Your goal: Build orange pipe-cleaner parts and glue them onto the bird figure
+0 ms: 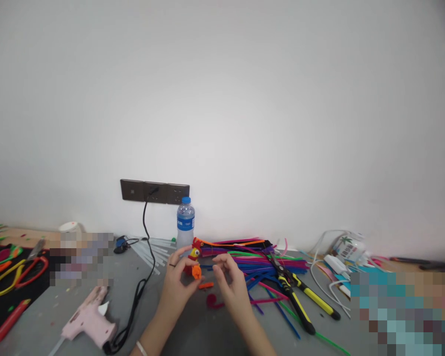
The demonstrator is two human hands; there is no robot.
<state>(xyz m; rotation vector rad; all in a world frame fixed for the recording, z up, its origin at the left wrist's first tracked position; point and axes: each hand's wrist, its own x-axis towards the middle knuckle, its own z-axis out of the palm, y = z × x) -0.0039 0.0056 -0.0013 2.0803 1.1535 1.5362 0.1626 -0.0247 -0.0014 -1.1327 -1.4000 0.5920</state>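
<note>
Between the thumb and fingers of my left hand (178,279) is a small pipe-cleaner figure (196,270), with a red top, a yellow face with a googly eye, and an orange lower part. My fingers cover some of its side. To the right of it, my right hand (230,282) is raised with thumb and fingers apart, touching nothing that I can see. A short orange piece (206,285) lies on the grey table between the hands. Close to my right hand is a curled dark-pink pipe cleaner (212,301).
Behind my hands lie many coloured pipe cleaners (241,252), with yellow-black pliers (298,296) at right. A water bottle (186,225) stands by the wall. At left are a pink glue gun (91,321), its black cord (136,296), clear glue sticks (148,254) and scissors (20,272).
</note>
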